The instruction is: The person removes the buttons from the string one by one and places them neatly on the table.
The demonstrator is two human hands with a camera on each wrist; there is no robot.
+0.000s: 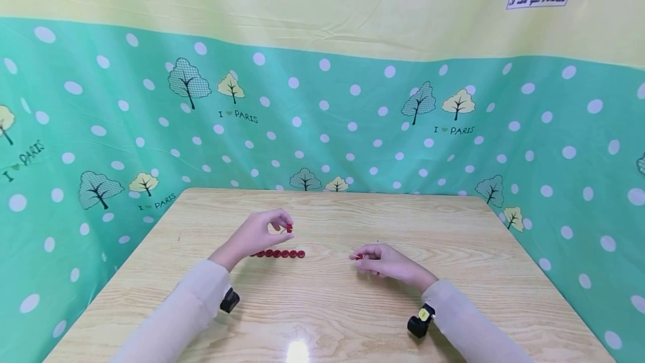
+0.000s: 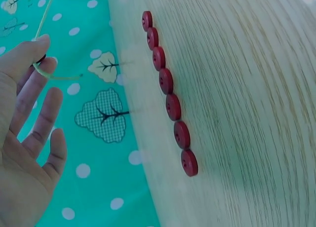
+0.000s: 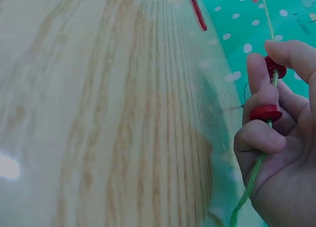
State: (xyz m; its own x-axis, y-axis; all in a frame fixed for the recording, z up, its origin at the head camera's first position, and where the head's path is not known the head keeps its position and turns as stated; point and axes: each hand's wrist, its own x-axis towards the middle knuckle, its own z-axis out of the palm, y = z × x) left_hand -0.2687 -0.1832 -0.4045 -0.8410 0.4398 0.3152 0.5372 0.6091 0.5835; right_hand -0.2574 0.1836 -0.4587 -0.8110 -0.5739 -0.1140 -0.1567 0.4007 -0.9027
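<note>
My left hand (image 1: 256, 234) pinches a red button (image 1: 289, 228) between thumb and index finger, raised over the table. In the left wrist view a thin yellow-green string (image 2: 65, 78) passes by those fingertips, and the other fingers spread apart. My right hand (image 1: 389, 262) pinches another red button (image 3: 276, 68) with thumb and index finger. A second red button (image 3: 266, 112) sits lower on the green string (image 3: 251, 182), between curled fingers. The string runs upward from the right hand toward the left. Below the left hand lies a row of red buttons (image 2: 173, 107).
The pale wooden table (image 1: 353, 318) fills the space beneath both hands. Behind it hangs a green and yellow curtain (image 1: 322, 99) with dots and trees. Each wrist carries a black camera (image 1: 419, 324). A bright reflection shows at the table's front.
</note>
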